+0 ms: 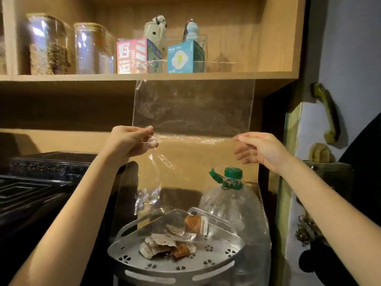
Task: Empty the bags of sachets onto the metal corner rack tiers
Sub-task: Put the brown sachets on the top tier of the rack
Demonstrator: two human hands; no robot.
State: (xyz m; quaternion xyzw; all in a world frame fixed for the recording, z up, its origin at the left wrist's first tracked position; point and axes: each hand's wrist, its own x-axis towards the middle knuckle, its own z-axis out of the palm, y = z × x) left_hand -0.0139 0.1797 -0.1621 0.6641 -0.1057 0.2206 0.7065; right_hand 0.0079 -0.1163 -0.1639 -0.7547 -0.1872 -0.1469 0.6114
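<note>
L hand pinches bag; R hand at its other edge (grip unclear). Shake over rack, mouth down, so any leftovers join sachets.

This is a home kitchen or pantry corner. Above the left hand and right hand, a wooden shelf carries glass jars of dry goods, printed boxes and ceramic figurines. Below the right hand stands a large clear plastic bottle with a green cap, and below, between the hands, a metal corner rack holds sachets.
</note>
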